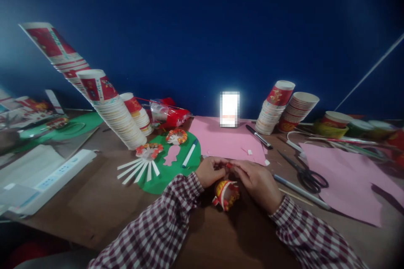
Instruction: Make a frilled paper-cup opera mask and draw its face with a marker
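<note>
My left hand (210, 172) and my right hand (257, 180) meet at the fingertips over the table's near middle. Both are closed in a pinch around a small red piece (229, 165), mostly hidden by the fingers. Just below them on the table sits a red and yellow cut paper-cup piece (224, 195), curled, with pointed edges. To the left, a green round sheet (154, 187) carries a pink paper cutout (172, 155), a blue-and-white marker (190, 153) and two cut cup pieces, one with long white strips (139, 170) fanned out.
Tall leaning paper-cup stacks (110, 109) stand at left, shorter stacks (271, 107) at back right. Pink sheets (227, 141), a black craft knife (259, 136), black scissors (304, 176) and a pen (299, 191) lie ahead and right. A white power strip (59, 176) is at left.
</note>
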### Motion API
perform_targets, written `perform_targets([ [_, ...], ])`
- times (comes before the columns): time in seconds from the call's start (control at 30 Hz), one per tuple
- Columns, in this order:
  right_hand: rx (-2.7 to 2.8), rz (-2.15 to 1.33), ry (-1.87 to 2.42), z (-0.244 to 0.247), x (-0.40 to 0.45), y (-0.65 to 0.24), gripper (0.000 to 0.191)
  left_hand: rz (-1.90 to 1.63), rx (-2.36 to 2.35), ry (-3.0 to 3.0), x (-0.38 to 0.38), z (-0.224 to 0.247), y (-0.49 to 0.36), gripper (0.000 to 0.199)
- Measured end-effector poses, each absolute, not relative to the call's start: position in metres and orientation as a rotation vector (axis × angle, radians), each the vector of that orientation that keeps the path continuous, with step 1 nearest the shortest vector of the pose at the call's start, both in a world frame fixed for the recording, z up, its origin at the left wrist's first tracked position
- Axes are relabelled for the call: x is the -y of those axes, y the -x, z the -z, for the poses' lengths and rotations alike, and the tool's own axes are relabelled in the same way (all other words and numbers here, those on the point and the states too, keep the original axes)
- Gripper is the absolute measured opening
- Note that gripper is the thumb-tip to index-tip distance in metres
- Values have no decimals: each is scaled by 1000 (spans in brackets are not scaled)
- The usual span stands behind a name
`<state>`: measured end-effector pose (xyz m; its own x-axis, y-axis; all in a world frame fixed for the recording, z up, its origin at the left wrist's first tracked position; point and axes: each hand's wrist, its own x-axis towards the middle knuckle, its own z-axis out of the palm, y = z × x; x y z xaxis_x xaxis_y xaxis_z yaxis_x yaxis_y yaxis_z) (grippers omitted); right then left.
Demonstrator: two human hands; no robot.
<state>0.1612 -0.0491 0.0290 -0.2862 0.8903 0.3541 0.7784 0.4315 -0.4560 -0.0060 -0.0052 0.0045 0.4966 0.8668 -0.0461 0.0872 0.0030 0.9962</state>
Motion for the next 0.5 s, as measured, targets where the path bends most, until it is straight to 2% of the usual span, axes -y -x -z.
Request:
perform_targets([
  [0.27,2069,-241,1368,-27,50,-162,26,-693,-847,-1497,7,-10,6,14],
  [0.5,2051,-237,1386,-27,50,-162,25,-693,-849,-1532,8,-12,6,17],
])
